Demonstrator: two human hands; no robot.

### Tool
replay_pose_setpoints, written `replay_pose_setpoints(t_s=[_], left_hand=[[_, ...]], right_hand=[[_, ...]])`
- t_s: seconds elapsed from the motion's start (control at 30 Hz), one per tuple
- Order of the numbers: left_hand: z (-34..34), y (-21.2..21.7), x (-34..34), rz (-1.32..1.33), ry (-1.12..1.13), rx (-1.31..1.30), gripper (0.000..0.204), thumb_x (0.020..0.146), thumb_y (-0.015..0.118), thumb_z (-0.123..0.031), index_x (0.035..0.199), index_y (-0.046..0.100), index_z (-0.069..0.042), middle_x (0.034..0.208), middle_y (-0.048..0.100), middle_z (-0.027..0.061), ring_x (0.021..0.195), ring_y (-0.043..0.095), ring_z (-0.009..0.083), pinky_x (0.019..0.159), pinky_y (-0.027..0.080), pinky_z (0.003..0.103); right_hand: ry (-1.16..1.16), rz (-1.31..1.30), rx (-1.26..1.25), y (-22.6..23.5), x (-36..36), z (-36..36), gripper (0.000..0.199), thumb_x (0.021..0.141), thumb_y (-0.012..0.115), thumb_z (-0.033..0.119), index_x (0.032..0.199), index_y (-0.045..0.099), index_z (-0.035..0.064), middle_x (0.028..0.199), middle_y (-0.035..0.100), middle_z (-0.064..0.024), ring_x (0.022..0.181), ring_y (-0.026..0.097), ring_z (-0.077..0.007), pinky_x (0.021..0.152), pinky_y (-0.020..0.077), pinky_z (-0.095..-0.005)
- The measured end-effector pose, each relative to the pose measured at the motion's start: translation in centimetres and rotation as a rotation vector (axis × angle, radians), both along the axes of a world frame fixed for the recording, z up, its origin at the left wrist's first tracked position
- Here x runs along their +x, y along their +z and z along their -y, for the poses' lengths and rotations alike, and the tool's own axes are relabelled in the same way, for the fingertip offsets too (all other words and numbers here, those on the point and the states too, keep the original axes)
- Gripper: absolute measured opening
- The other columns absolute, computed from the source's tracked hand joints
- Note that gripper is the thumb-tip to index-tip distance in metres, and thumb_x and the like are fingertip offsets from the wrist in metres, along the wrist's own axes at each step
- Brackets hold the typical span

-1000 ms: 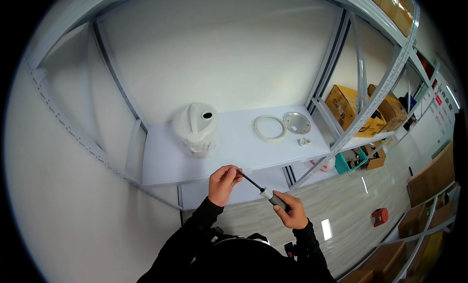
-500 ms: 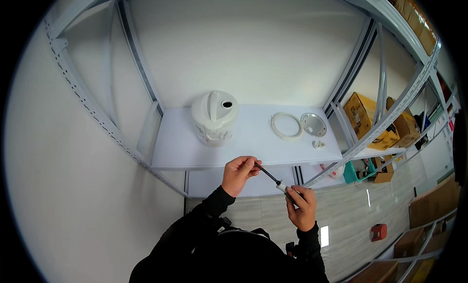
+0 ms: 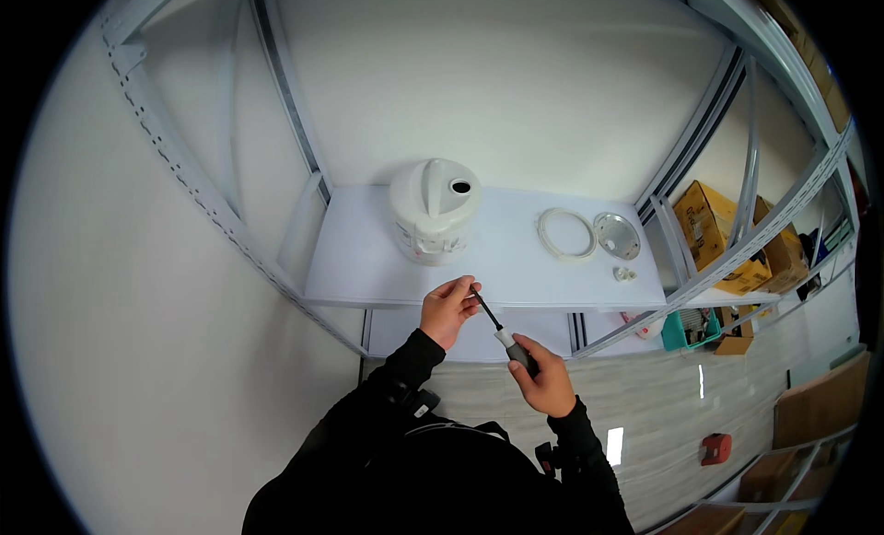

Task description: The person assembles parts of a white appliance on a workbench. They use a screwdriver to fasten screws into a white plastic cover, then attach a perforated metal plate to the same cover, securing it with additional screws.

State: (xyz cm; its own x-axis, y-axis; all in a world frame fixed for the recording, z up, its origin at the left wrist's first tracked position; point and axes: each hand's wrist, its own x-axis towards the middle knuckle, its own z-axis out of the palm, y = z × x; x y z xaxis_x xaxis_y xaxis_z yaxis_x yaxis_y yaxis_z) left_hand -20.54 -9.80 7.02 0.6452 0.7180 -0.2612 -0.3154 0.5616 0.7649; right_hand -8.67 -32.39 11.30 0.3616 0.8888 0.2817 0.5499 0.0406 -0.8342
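Held across my front is a screwdriver (image 3: pixel 505 336) with a dark shaft and a grey-and-white handle. My right hand (image 3: pixel 550 380) is wrapped round the handle. At the other end, my left hand (image 3: pixel 446 316) pinches the shaft's tip between thumb and finger; the tip itself is mostly hidden. Both hands are in front of a white shelf board (image 3: pixel 368 282). On it, beyond my left hand, stands a rounded white appliance body (image 3: pixel 431 203) with a round dark hole on top. Farther right lie a white ring (image 3: pixel 569 258), a round metal plate (image 3: pixel 617 237) and small white parts (image 3: pixel 624 274).
Grey metal rack posts (image 3: pixel 293 84) frame the shelf on both sides. A yellow carton (image 3: pixel 707 231) sits past the right post, with a teal basket (image 3: pixel 689 331) lower down. A red object (image 3: pixel 715 448) rests on the floor at right.
The view has shifted, so the shelf sits farther right and slightly higher. My right hand has moved left and down, and the screwdriver slants more steeply. Both hands still hold it.
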Motion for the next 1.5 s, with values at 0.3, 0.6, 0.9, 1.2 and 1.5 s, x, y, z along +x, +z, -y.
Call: replay_pose_setpoints(t_s=[0.3,0.6,0.9,1.2,1.5], left_hand=[[-6.8,-2.3,-0.6,-0.049,-0.056,-0.073,0.035,0.108,0.073,-0.031,0.132,0.070,-0.006,0.120,0.074,0.0044,0.096,0.069,0.0124,0.079,0.056,0.028],[-13.1,-5.6,-0.2,-0.077,-0.206,-0.104,0.033,0.108,0.072,-0.029,0.128,0.072,-0.003,0.117,0.074,0.0056,0.093,0.068,0.0128,0.077,0.055,0.028],[-16.0,-5.9,-1.1,-0.094,-0.327,-0.081,0.033,0.109,0.071,-0.028,0.128,0.071,-0.002,0.115,0.074,0.0062,0.091,0.067,0.0122,0.077,0.056,0.028],[-16.4,-5.5,-0.7,-0.087,-0.335,-0.038,0.030,0.108,0.072,-0.028,0.123,0.074,-0.002,0.110,0.076,0.0061,0.085,0.066,0.0113,0.075,0.056,0.027],[-16.5,-6.5,0.3,-0.083,-0.354,0.018,0.028,0.107,0.074,-0.027,0.119,0.075,-0.002,0.107,0.076,0.0060,0.085,0.066,0.0113,0.075,0.056,0.027]], right_hand=[[-0.201,0.360,0.026,-0.8,-3.4,-7.1,0.048,0.088,0.079,0.006,0.134,0.067,0.0046,0.114,0.072,-0.0163,0.095,0.072,-0.0397,0.080,0.0599,-0.0458],[-0.369,0.374,-0.090,-2.4,-7.8,-12.4,0.050,0.084,0.080,0.006,0.133,0.067,0.0066,0.120,0.070,-0.0140,0.105,0.070,-0.0374,0.085,0.0593,-0.0467],[-0.436,0.254,-0.093,-1.8,-10.0,-14.6,0.049,0.083,0.083,0.005,0.131,0.068,0.0037,0.116,0.072,-0.0176,0.098,0.073,-0.0408,0.084,0.0606,-0.0448],[-0.452,0.172,-0.116,-1.2,-10.6,-14.9,0.046,0.087,0.082,0.009,0.130,0.068,0.0022,0.111,0.073,-0.0192,0.092,0.073,-0.0424,0.079,0.0605,-0.0446],[-0.458,0.138,-0.107,-0.9,-10.7,-14.9,0.045,0.089,0.080,0.012,0.131,0.068,0.0027,0.109,0.074,-0.0204,0.090,0.074,-0.0436,0.078,0.0602,-0.0467]])
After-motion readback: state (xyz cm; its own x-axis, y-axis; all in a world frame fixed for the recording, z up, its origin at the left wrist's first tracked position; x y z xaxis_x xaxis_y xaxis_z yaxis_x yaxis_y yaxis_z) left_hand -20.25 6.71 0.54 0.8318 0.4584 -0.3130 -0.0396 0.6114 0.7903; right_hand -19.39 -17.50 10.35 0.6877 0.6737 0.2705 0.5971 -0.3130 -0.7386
